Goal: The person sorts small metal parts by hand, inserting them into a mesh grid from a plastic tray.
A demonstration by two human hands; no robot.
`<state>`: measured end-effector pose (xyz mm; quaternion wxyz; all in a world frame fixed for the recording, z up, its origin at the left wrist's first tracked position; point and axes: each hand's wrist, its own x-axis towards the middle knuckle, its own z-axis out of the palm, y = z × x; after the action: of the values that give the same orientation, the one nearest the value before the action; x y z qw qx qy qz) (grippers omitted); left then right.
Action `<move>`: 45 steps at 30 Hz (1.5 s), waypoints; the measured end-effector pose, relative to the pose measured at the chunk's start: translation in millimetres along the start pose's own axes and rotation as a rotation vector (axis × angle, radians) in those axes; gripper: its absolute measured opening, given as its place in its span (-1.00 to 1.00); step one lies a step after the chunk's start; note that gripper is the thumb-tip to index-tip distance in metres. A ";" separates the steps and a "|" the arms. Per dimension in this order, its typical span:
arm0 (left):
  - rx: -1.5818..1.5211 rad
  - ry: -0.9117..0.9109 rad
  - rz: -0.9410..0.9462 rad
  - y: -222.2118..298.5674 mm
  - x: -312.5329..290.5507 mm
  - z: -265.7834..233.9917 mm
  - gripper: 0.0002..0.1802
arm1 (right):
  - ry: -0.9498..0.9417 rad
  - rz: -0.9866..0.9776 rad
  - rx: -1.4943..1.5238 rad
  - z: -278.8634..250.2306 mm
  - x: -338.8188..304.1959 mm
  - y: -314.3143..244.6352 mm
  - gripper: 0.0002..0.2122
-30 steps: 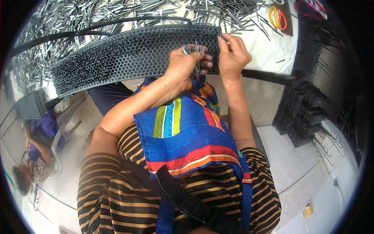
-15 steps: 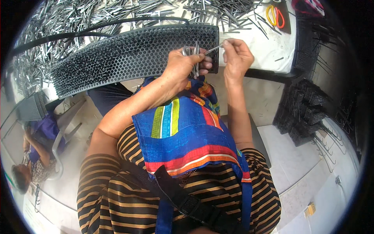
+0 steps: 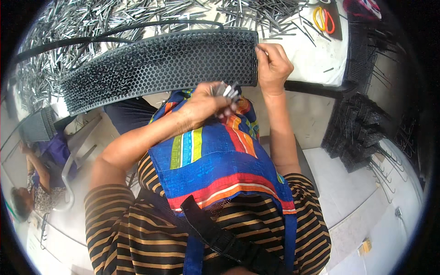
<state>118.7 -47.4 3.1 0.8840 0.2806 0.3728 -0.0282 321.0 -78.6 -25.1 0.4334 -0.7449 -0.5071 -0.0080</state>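
Observation:
My left hand (image 3: 206, 104) is closed round a bunch of thin metal strips (image 3: 228, 91), whose ends stick out past the fingers, just below the near edge of a perforated black rack (image 3: 201, 57). The rack is long and curved. Its left half is thick with small dark pieces standing in the holes, while many holes toward the right look bare. At the rack's right end, my right hand (image 3: 275, 68) has its fingers pinched together against the edge. Whatever is between those fingertips is hidden.
Loose metal strips (image 3: 119, 16) lie heaped beyond the rack. A black cable (image 3: 82, 41) arcs over them. Yellow- and red-handled tools (image 3: 324, 20) lie at the far right of the white tabletop (image 3: 316, 59). Stacked black racks (image 3: 350, 128) stand right. Another person (image 3: 41, 181) sits at left.
My left hand has drawn back toward me with the bunch, away from the rack. My right hand, which held out one thin strip, has shifted slightly left to the rack's right end.

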 end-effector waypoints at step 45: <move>-0.321 0.264 0.179 23.4 29.5 14.5 -0.89 | -0.072 0.282 0.199 -1.6 10.8 -0.4 -0.93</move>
<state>155.3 -30.6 2.5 0.8599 0.1693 0.4585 0.1470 326.7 -71.5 -19.0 0.4833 -0.7619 -0.4110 0.1301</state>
